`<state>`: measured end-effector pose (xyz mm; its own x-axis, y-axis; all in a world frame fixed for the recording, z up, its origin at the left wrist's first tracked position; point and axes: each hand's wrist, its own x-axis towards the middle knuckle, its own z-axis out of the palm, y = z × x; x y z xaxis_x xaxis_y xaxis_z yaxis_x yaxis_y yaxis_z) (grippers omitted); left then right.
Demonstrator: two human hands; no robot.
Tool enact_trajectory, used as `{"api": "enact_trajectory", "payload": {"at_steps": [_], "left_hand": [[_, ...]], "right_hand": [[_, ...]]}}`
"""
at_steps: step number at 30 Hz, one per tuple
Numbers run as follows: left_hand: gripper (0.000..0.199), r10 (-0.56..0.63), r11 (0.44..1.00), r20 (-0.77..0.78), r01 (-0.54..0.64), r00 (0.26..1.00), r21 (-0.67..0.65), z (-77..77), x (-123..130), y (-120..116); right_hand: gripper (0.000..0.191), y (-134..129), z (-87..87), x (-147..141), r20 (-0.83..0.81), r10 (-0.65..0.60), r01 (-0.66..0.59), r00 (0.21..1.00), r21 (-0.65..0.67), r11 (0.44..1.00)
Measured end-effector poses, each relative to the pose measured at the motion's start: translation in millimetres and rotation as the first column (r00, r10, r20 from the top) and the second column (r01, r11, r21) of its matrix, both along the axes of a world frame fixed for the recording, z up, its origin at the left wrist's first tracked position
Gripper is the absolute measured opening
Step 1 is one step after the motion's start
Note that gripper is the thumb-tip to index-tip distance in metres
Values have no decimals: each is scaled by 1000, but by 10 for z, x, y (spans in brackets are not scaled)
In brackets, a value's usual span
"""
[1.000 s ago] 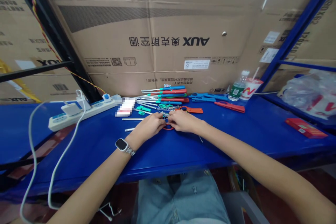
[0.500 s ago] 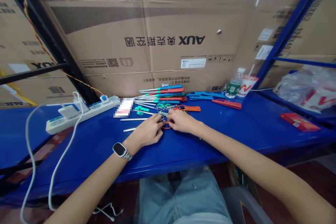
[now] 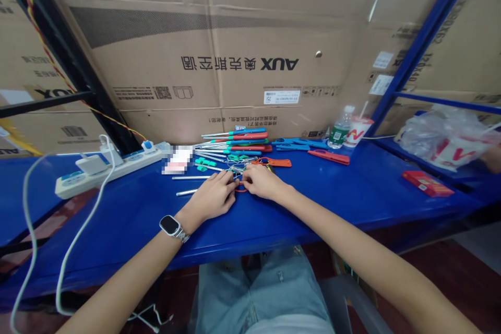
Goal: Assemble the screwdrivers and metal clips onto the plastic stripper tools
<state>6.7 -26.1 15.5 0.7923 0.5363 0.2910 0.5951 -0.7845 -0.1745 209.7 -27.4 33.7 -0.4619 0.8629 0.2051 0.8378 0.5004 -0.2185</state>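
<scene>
My left hand (image 3: 217, 194), a watch on its wrist, rests on the blue table with fingers bent and drawn together. Close beside it, my right hand (image 3: 263, 181) has its fingers closed in a pinch. What the fingertips hold is too small and covered to make out. A thin orange-red loop (image 3: 241, 190) shows between the hands, touching or just under the fingers. Small metal pieces (image 3: 237, 169) lie just beyond the fingertips. Metal rods (image 3: 190, 178) lie left of my left hand. Behind are green plastic pieces (image 3: 205, 162) and a stack of red, blue and green-handled tools (image 3: 250, 138).
An orange-handled piece (image 3: 281, 163), a red flat tool (image 3: 329, 156) and blue tools (image 3: 299, 143) lie right. Farther stand a bottle (image 3: 338, 131) and a paper cup (image 3: 357, 133); a red box (image 3: 426, 183) lies nearer. A power strip (image 3: 113, 169) with cables is left.
The whole view has shifted slightly, so things appear a little farther left. Both hands stay together at the same spot, with only slight finger movement.
</scene>
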Motion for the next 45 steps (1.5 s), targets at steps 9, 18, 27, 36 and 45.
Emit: {"api": "enact_trajectory", "payload": {"at_steps": [9,18,27,36,45], "left_hand": [[37,95,995,17,-95,995,3,139,7,-31],[27,-55,992,147,71,988,-107,464,640,600],[16,12,994,39,-8,999,-107,443,908,844],[26,-148,975,420,203,895,-89,475,307,498],[28,100,915,578,154,810,-374,270,79,261]], "right_hand": [[27,36,42,312,-339,3,13,941,44,999],[35,253,-70,1046,-124,-219,225,968,31,974],[27,436,-156,1037,-186,-137,142,973,19,990],[39,47,14,763,-364,108,-58,925,145,988],[37,2,115,570,-78,190,-174,979,179,968]]}}
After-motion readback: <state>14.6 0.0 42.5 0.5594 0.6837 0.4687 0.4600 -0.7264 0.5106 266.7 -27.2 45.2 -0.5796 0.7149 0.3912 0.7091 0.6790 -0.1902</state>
